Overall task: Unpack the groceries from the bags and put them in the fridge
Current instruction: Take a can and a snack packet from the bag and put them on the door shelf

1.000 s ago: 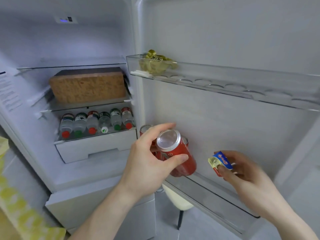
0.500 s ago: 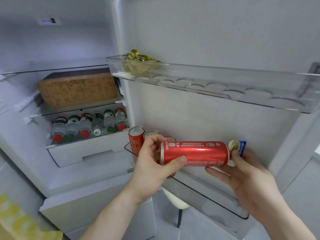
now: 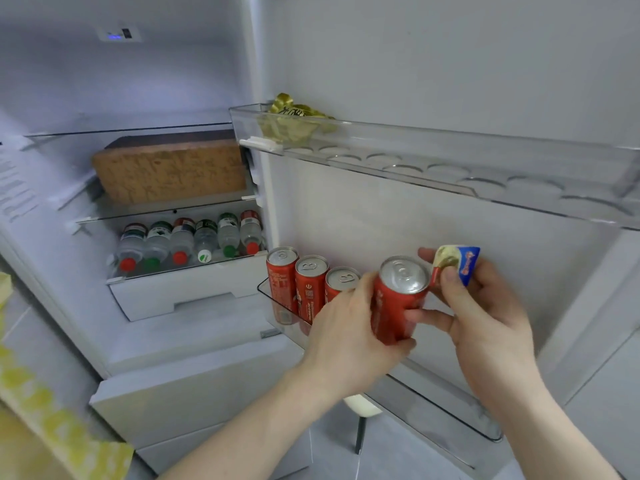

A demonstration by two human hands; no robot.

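Fridge point(image 3: 104, 348) open, door bin point(image 3: 277, 308) holds three red cans point(image 3: 309, 289) in row. Left hand point(image 3: 343, 327) grips fourth can point(image 3: 398, 299) upright, just right of row, above bin. Right hand point(image 3: 485, 313) pinches small packet point(image 3: 457, 265), lower fingers touching can. Step: shelving can. Next move likely calls for lowering can straight into bin beside third, then placing packet.

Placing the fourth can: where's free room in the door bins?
Lower door bin: bare right of the three standing cans, crowded at its left end. Upper door shelf: bare right of the gold packet. Left hand grips the red can.
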